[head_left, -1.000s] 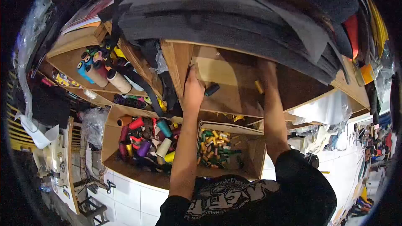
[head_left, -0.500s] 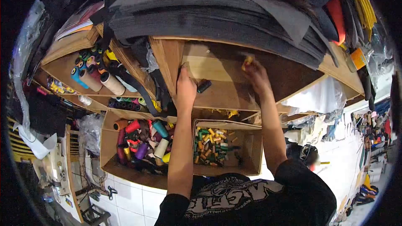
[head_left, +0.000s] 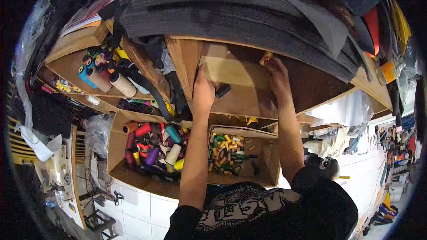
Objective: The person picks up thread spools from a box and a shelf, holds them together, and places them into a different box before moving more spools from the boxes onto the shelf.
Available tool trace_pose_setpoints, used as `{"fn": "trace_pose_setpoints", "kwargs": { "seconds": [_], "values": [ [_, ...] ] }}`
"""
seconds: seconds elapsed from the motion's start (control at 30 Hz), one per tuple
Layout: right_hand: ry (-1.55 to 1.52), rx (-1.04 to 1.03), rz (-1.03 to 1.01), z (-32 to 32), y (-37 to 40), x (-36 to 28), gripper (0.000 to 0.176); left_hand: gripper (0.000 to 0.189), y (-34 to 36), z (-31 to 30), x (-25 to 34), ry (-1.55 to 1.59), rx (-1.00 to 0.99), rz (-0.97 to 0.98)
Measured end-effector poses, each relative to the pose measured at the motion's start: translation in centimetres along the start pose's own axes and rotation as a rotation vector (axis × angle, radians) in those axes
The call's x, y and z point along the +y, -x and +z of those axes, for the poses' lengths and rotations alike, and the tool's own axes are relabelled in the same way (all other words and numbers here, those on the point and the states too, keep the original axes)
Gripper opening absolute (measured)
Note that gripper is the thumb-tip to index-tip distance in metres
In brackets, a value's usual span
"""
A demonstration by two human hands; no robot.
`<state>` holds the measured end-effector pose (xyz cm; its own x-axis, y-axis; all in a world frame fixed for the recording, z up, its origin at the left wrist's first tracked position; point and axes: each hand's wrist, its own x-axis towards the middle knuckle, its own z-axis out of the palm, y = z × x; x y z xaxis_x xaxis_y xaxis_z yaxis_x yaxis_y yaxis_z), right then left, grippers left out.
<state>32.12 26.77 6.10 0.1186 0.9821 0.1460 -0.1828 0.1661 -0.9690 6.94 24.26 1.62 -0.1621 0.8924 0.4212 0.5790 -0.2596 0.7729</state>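
Right hand (head_left: 279,80) raised inside wooden shelf (head_left: 240,104), fingers bent, pinching small cylindrical orange-brown spool (head_left: 266,58). Left hand (head_left: 203,92) points upward against the grained upright (head_left: 183,64); cannot tell if gripping. Dark spool (head_left: 223,90) lies just beside it. Below: cardboard box (head_left: 267,162), thread-wound cones. Above: layered grey cloth (head_left: 200,20).

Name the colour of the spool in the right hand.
The spool looks orange-brown, best seen in the head view.
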Motion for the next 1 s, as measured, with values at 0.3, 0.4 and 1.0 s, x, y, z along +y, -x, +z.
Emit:
{"fn": "trace_pose_setpoints", "kwargs": {
  "seconds": [0.3, 0.4, 1.0],
  "values": [
    [0.322, -0.094, -0.073, 6.9, -2.9, 1.6, 0.027, 0.048, 0.0, -0.2, 0.5, 0.016, -0.021, -0.035],
    [0.621, -0.174, -0.240, 10.3, -7.4, 5.4, 0.033, 0.051, 0.0, -0.4, 0.2, 0.019, -0.085, -0.080],
    [0.995, 0.031, -0.671, 13.5, -16.4, 18.1, 0.032, 0.064, 0.3, -0.2, -0.2, 0.071, -0.080, -0.100]
  ]
}}
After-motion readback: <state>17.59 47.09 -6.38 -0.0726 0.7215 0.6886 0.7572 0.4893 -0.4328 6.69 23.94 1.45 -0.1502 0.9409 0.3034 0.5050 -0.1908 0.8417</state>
